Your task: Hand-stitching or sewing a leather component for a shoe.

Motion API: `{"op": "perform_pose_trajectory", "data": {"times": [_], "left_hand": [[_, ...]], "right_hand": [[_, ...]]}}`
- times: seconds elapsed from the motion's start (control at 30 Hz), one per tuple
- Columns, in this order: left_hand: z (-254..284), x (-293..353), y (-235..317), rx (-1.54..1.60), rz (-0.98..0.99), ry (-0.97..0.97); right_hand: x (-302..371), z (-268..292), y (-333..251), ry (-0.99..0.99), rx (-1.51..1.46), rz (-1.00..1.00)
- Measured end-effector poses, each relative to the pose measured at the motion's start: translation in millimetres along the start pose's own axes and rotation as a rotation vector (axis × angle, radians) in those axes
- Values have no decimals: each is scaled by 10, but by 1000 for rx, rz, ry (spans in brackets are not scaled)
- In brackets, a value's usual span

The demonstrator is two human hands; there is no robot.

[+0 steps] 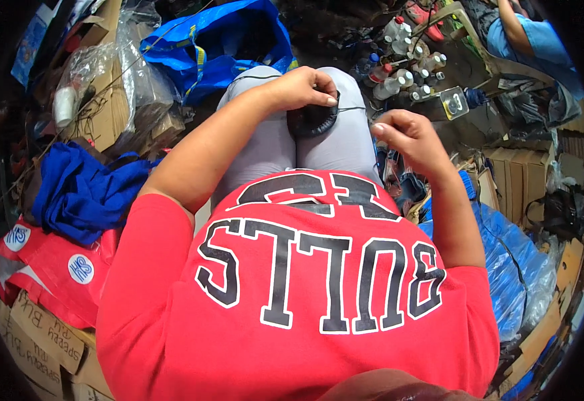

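A rounded black piece with a shiny, puckered edge [313, 122], perhaps leather, rests on my grey-trousered thighs near the knees. My left hand [309, 90] has thumb and fingers closed on its upper right edge. A thin black cord [352, 108] crosses my knees and shows on either side of the piece. Off to the right, past my right thigh, my right hand [405, 137] is raised with thumb and fingertips pinched together. Whatever that pinch holds is too small to tell.
A blue bag [222, 43] gapes beyond my knees. Several plastic bottles [399, 77] cluster at the far right, near another person's arm [516, 30]. Blue cloth [85, 190] lies on red bags at left; cardboard boxes [519, 174] and blue plastic sheeting [502, 260] stand at right.
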State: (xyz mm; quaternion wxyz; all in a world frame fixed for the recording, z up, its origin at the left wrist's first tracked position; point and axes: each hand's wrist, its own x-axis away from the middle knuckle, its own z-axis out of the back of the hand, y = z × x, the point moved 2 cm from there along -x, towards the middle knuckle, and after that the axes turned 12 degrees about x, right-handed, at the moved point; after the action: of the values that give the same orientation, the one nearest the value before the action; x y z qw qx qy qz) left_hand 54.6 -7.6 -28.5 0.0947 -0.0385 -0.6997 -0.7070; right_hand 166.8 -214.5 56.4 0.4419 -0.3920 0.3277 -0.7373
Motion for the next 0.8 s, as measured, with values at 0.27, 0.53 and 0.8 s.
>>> {"op": "perform_pose_trajectory", "data": {"times": [0.27,0.53,0.8], "left_hand": [[85,-27,73,110,95,-178],[104,7,83,68,89,-196],[101,-6,76,76,88,-211]], "right_hand": [[-271,-255,7,130,506,148],[-304,-296,-79,99,556,81],[-250,-401,-105,196,650,93]]}}
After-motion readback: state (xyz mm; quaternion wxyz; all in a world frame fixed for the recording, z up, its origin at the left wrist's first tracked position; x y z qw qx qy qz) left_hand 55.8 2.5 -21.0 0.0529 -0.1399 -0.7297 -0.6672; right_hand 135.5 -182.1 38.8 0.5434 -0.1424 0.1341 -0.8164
